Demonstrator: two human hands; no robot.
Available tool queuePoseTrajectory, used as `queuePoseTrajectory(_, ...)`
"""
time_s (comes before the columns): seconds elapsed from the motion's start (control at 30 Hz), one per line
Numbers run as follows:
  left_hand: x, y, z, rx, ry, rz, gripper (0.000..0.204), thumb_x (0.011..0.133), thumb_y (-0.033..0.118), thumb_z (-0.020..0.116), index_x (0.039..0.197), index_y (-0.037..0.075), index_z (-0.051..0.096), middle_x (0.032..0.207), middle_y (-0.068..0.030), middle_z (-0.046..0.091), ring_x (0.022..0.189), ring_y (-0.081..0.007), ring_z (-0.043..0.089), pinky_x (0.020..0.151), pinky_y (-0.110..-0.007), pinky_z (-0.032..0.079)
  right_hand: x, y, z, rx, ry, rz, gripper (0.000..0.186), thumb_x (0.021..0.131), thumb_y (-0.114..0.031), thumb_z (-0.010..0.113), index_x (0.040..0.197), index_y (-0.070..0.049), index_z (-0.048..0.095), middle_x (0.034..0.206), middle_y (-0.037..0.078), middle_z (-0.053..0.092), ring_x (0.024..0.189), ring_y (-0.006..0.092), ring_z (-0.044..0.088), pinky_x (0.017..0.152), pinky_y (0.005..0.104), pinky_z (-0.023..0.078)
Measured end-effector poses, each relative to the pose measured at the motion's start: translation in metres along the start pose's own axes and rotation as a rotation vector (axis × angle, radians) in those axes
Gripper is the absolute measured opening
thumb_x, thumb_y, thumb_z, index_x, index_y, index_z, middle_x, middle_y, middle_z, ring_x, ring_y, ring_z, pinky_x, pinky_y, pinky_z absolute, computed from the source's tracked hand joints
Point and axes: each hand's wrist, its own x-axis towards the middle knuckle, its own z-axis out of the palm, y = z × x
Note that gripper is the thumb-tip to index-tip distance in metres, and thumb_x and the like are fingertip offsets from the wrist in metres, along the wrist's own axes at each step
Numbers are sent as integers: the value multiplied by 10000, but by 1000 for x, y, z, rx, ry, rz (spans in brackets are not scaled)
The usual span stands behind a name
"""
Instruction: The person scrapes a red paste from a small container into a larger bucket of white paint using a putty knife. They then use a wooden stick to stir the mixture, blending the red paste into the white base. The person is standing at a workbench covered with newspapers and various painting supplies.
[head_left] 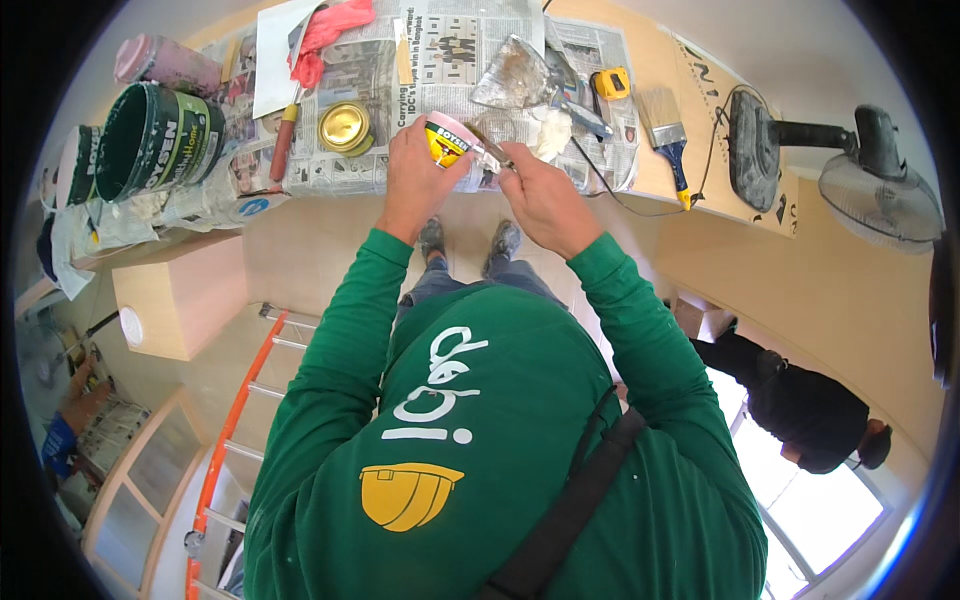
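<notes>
My left hand [415, 170] grips a small can with a yellow-and-pink label [447, 142] above the newspaper-covered bench edge. My right hand [535, 190] is closed on a narrow metal tool [493, 151], perhaps a knife or scraper, whose end meets the can's right side. A gold-lidded tin [344, 125] stands left of my hands, beside a red-handled tool [283, 145]. Beyond my right hand lie a white crumpled lump [553, 133], stained metal scraper blades [510, 80], a yellow tape measure [610, 83] and a blue-handled paintbrush [668, 140].
Paint pails [150, 145] and a pink container [165, 65] sit at the bench's left. An electric fan [875, 195] is at the right. Below are a wooden box [180, 300] and an orange ladder [235, 420]. A person in dark clothing [810, 410] is at the lower right.
</notes>
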Motion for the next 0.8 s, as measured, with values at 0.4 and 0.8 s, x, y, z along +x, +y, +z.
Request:
queuePoseTrajectory(0.4,5,-1,-1,-27,-7,-87,652,739,284,896,1239,-26,617,1174,-247,650,1138,-422,590,992,-500,476,24,-4,1,-321,-147,-7,247,1101,-300,469,1120,-54,492,824,244,683,757,495,652,694,605,494)
queuePoseTrajectory(0.8,5,0,1,-28,21,-84,523,720,257,897,1138,34,674,1103,-209,667,1095,-415,599,964,-498,482,22,-19,7,-634,-180,-9,161,1005,-132,495,1135,-37,496,775,215,728,723,411,741,638,531,581)
